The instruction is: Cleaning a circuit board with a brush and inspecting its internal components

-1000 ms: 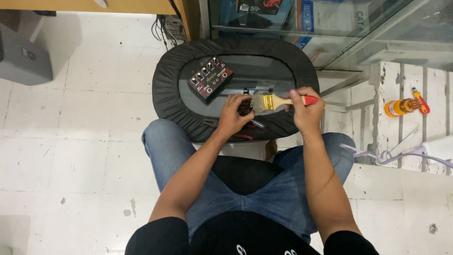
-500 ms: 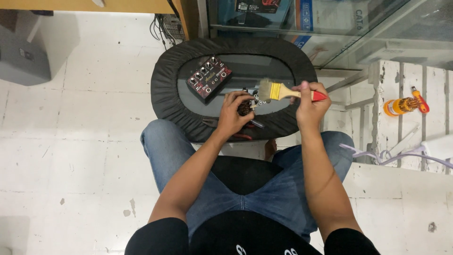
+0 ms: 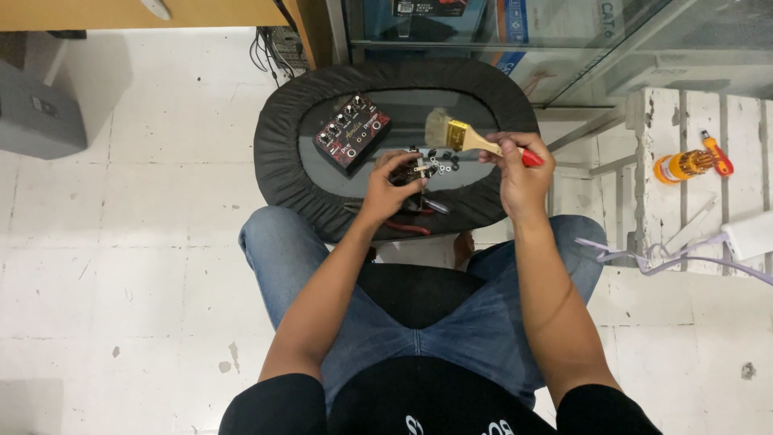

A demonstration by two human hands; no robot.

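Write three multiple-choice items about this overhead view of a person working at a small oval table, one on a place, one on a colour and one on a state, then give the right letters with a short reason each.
1. Where does the dark box with knobs lie?
A. On the oval table, left of the brush
B. On the floor by the knee
C. On the person's lap

2. What colour is the end of the paintbrush handle?
A. Blue
B. Red
C. Green

3. What is the left hand doing?
A. Resting flat on the thigh
B. Hanging at the side
C. Gripping a small dark part over the table

Answers:
1. A, since the box sits on the table's dark surface left of the bristles.
2. B, since red shows beside the right hand, which holds the handle.
3. C, since the fingers curl round the part beside small loose pieces.
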